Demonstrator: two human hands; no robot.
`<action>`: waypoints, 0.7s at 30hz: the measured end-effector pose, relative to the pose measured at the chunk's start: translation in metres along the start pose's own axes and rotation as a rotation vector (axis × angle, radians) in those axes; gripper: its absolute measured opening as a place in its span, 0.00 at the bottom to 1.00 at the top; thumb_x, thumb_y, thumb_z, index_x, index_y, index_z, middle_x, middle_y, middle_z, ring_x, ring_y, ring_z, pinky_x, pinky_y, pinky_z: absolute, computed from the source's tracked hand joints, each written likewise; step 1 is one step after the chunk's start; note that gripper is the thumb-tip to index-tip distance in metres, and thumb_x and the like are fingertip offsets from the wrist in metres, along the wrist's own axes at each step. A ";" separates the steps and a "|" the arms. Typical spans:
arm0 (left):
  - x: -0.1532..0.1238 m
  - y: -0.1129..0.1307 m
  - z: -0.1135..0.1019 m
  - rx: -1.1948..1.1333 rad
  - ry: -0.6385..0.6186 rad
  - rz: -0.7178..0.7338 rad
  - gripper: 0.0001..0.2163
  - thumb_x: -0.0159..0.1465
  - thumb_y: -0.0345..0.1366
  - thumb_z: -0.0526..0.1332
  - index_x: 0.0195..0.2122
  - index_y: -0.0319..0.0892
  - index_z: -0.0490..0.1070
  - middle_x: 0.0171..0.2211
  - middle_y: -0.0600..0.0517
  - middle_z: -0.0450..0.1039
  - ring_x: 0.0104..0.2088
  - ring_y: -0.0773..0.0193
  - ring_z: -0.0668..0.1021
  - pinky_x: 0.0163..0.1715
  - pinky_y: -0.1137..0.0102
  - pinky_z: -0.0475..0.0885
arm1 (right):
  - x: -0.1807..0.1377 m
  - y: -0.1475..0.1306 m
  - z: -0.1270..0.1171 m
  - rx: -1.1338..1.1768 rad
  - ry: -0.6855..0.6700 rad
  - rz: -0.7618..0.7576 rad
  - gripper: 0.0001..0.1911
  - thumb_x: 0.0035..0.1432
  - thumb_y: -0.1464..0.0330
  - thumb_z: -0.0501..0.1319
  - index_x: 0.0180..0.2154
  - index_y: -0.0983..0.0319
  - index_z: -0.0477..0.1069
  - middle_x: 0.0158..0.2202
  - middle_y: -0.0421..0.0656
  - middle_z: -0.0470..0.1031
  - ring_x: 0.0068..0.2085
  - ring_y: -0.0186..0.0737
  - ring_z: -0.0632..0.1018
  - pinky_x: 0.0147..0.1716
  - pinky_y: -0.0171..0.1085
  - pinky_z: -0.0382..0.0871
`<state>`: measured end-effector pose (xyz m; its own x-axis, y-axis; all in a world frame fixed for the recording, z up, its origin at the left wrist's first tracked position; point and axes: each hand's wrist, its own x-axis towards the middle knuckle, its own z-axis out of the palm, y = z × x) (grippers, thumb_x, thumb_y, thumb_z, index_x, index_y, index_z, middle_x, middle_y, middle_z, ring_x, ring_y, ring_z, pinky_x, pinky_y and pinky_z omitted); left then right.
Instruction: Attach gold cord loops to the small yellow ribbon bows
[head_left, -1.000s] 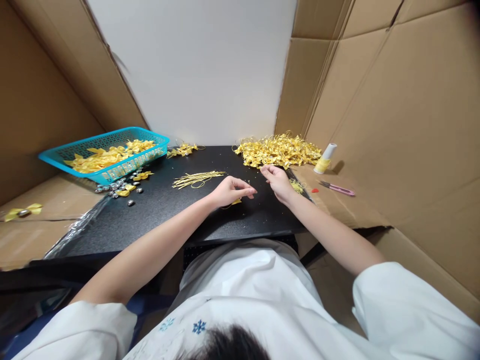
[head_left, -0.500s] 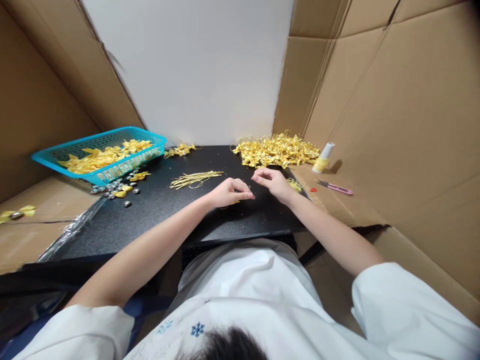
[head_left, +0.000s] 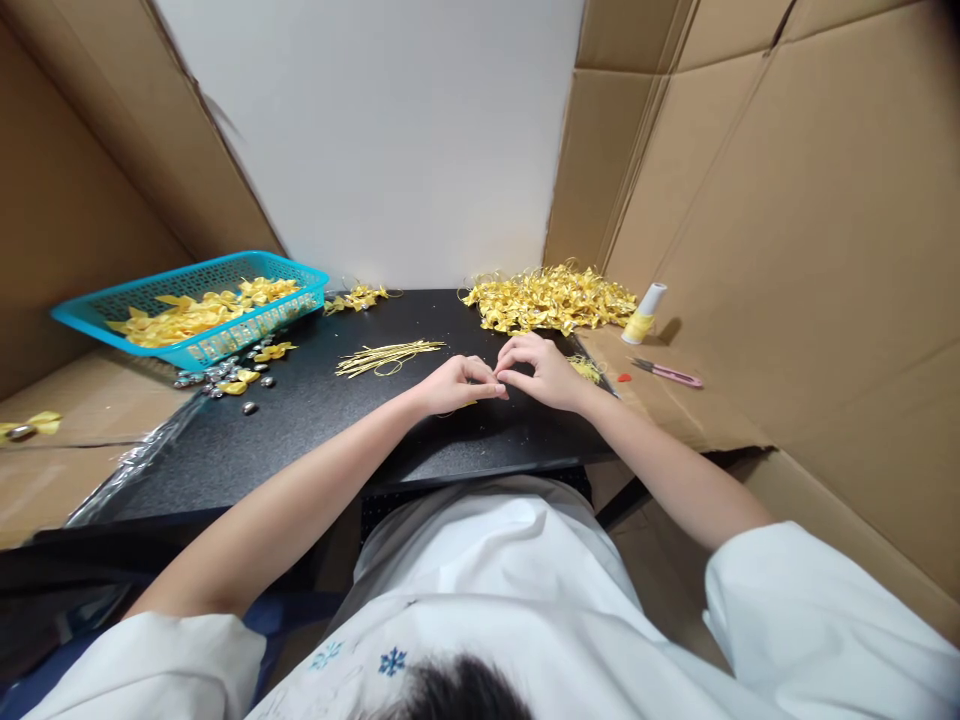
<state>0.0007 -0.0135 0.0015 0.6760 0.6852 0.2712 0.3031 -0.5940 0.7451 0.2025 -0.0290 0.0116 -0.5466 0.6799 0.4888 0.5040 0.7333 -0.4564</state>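
Observation:
My left hand [head_left: 456, 385] rests on the black table [head_left: 315, 430] with its fingers pinched together over a small yellow ribbon piece [head_left: 470, 404] that peeks out beneath it. My right hand [head_left: 541, 371] is curled, and its fingertips meet the left hand's fingertips at the table's middle. What the right fingers pinch is too small to make out. A bundle of gold cords [head_left: 386, 357] lies just left of my hands. A heap of finished yellow bows [head_left: 551, 299] sits behind my right hand.
A turquoise basket [head_left: 191, 350] of yellow ribbon stands at the back left, with silver bells [head_left: 225, 376] and bows in front of it. A thread spool [head_left: 645, 314] and pink snips [head_left: 667, 374] lie on cardboard at the right. Cardboard walls enclose both sides.
My right hand has come back from the bow heap toward the left, and its fingertips now touch those of my left hand. The left hand has barely moved.

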 end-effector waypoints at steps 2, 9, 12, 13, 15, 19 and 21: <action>0.000 0.000 0.000 0.010 0.005 0.002 0.18 0.58 0.53 0.62 0.30 0.43 0.82 0.28 0.48 0.79 0.37 0.60 0.76 0.43 0.66 0.71 | 0.000 -0.004 0.000 -0.062 -0.003 0.034 0.07 0.59 0.67 0.61 0.31 0.61 0.75 0.40 0.44 0.76 0.45 0.42 0.72 0.48 0.44 0.57; 0.000 0.001 0.000 0.055 0.012 0.013 0.19 0.58 0.54 0.62 0.29 0.43 0.81 0.27 0.48 0.79 0.37 0.60 0.76 0.44 0.66 0.70 | -0.007 0.023 -0.017 -0.276 0.032 0.169 0.11 0.61 0.67 0.57 0.28 0.61 0.74 0.37 0.45 0.77 0.44 0.44 0.71 0.49 0.47 0.53; 0.000 0.001 0.000 0.060 0.016 0.004 0.18 0.59 0.52 0.62 0.29 0.43 0.81 0.27 0.48 0.79 0.36 0.60 0.76 0.43 0.66 0.70 | -0.008 0.039 -0.028 -0.416 0.052 0.333 0.17 0.60 0.67 0.58 0.20 0.62 0.71 0.25 0.44 0.73 0.40 0.45 0.71 0.50 0.52 0.53; 0.000 0.001 0.000 0.062 0.014 0.004 0.17 0.59 0.52 0.62 0.29 0.44 0.81 0.27 0.48 0.79 0.36 0.61 0.75 0.43 0.66 0.70 | -0.009 0.040 -0.030 -0.395 0.052 0.359 0.14 0.57 0.67 0.61 0.20 0.62 0.72 0.23 0.44 0.72 0.39 0.44 0.72 0.50 0.52 0.55; 0.000 0.000 0.000 0.068 0.014 0.013 0.16 0.59 0.51 0.62 0.28 0.44 0.81 0.27 0.49 0.79 0.36 0.61 0.75 0.43 0.66 0.70 | -0.011 0.035 -0.027 -0.217 0.051 0.320 0.04 0.51 0.67 0.67 0.29 0.61 0.77 0.29 0.43 0.76 0.40 0.43 0.73 0.48 0.48 0.60; 0.000 -0.002 -0.001 0.085 0.016 0.039 0.17 0.58 0.52 0.63 0.29 0.44 0.81 0.25 0.49 0.77 0.35 0.61 0.75 0.42 0.66 0.70 | -0.011 0.008 0.001 0.370 -0.049 0.256 0.14 0.53 0.59 0.64 0.37 0.62 0.78 0.34 0.43 0.78 0.36 0.39 0.76 0.39 0.39 0.68; 0.000 -0.004 -0.001 0.090 0.011 0.042 0.17 0.58 0.53 0.62 0.29 0.44 0.81 0.24 0.49 0.76 0.35 0.61 0.75 0.41 0.66 0.70 | -0.010 -0.001 0.019 0.516 0.012 0.304 0.15 0.51 0.57 0.65 0.33 0.63 0.77 0.31 0.43 0.78 0.34 0.38 0.77 0.37 0.37 0.70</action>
<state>-0.0013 -0.0109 -0.0005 0.6822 0.6631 0.3083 0.3340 -0.6576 0.6753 0.1949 -0.0367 -0.0070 -0.4196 0.8614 0.2862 0.2456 0.4113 -0.8778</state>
